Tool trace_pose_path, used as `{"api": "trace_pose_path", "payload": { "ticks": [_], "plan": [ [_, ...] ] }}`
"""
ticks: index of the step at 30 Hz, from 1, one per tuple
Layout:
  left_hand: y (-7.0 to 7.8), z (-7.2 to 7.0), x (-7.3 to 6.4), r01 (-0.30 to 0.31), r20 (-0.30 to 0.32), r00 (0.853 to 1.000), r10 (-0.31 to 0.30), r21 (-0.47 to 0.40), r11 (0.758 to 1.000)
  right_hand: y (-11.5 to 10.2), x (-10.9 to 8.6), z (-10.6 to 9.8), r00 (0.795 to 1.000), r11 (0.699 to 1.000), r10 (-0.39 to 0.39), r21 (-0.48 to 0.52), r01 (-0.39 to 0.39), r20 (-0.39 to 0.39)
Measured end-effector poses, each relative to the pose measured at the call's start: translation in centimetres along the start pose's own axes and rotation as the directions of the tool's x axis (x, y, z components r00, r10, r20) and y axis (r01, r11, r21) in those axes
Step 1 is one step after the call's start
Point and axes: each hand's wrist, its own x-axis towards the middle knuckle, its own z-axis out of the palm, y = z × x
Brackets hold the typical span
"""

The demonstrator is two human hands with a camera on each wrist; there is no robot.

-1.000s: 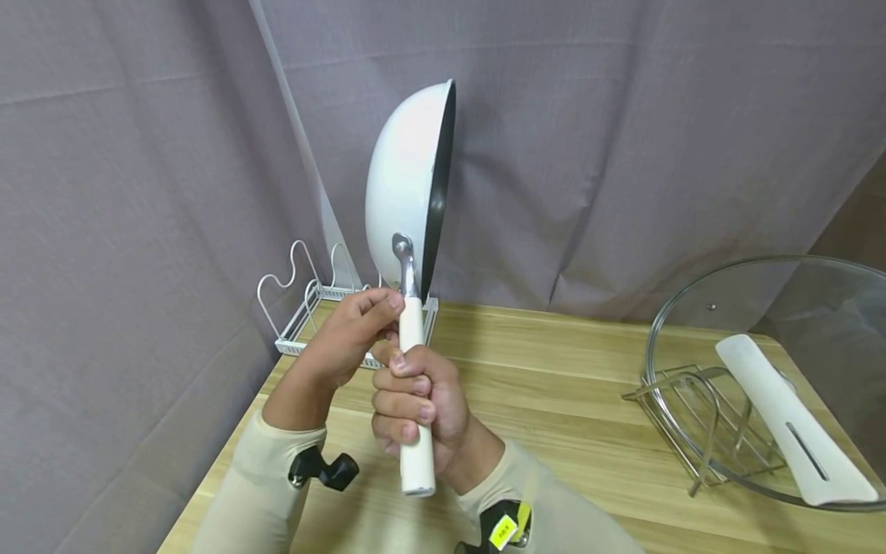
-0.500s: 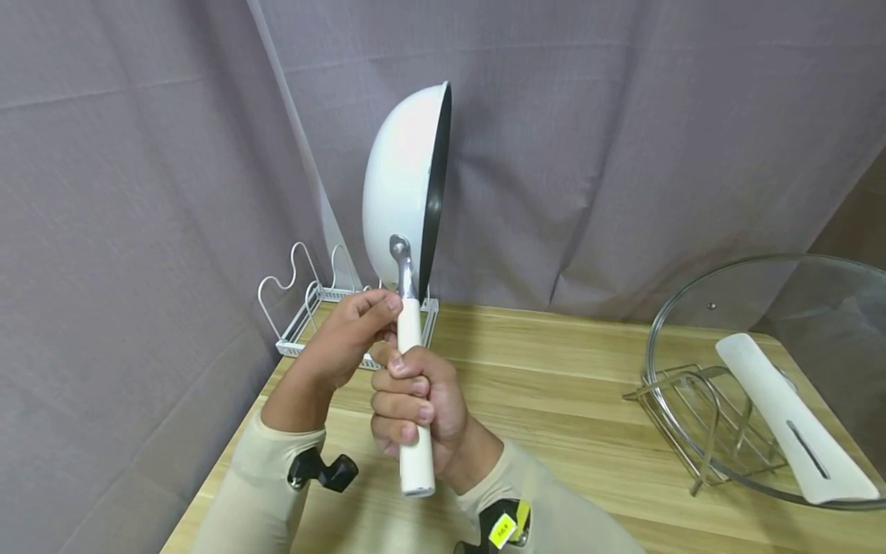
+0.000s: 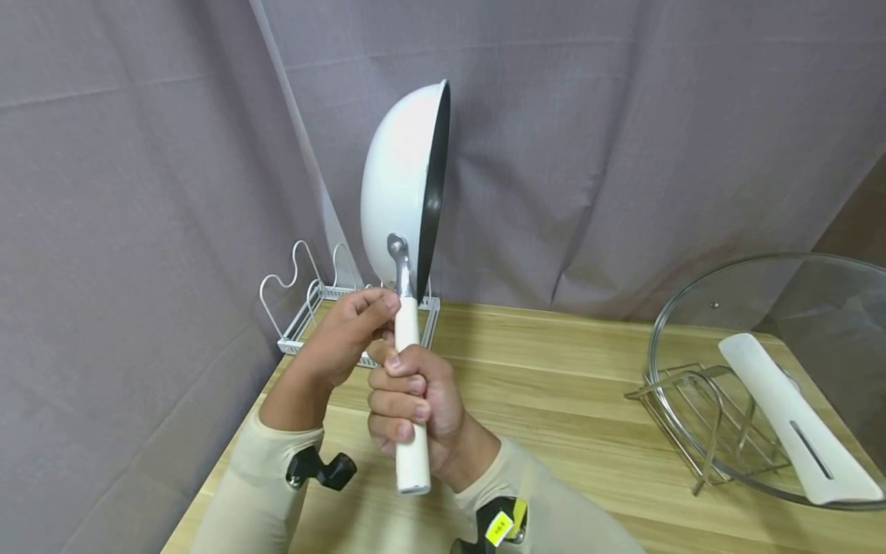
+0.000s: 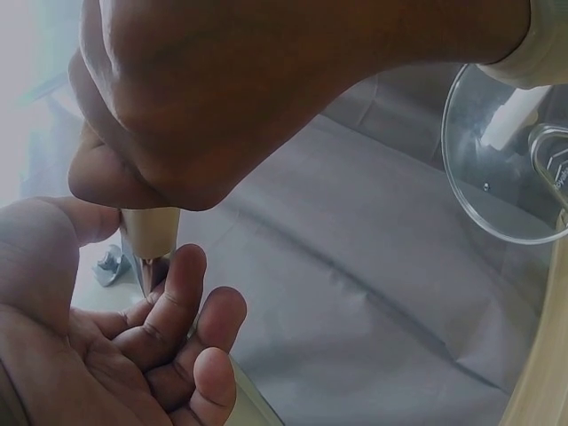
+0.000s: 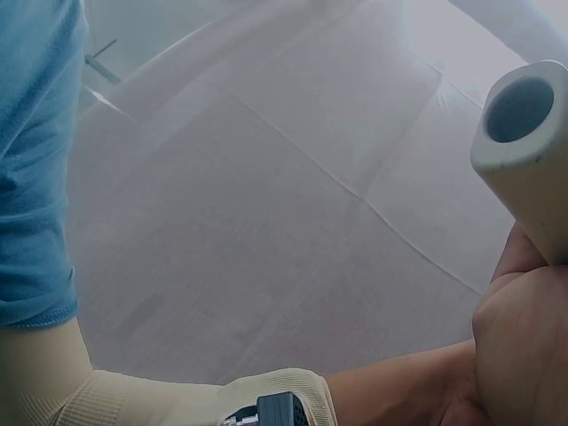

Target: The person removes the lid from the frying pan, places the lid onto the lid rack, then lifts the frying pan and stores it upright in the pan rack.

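Note:
A white wok (image 3: pixel 394 185) with a dark inside is held up on its side, opening to the right. My right hand (image 3: pixel 422 404) grips its white handle (image 3: pixel 413 465), fingers wrapped round the lower half. Just above, my left hand (image 3: pixel 349 331) pinches the handle's top by the metal neck (image 3: pixel 403 269). In the left wrist view the left hand (image 4: pixel 115 355) has its thumb against the handle and its other fingers loosely bent; the back of the right hand (image 4: pixel 204 106) covers the rest. The handle's hollow end (image 5: pixel 522 111) shows in the right wrist view.
Behind the left hand a white wire rack (image 3: pixel 294 348) stands at the table's back left. At the right a glass lid (image 3: pixel 685 308) with a long white handle (image 3: pixel 796 419) leans in a metal wire rack (image 3: pixel 702 481). Grey cloth (image 3: pixel 526 154) hangs behind the wooden table (image 3: pixel 554 369).
The wok and both hands have drifted very slightly left. Both hands keep the same hold on the handle. The lid and racks have stayed in place.

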Motion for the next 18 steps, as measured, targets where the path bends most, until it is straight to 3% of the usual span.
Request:
{"api": "trace_pose_path", "payload": {
  "ticks": [18],
  "plan": [
    [0.12,-0.03,-0.10,-0.021,-0.020,1.000,0.021,-0.007,1.000,0.01,0.15,0.08,1.000,1.000,0.008,0.000,-0.008,0.006]
  ]
}}
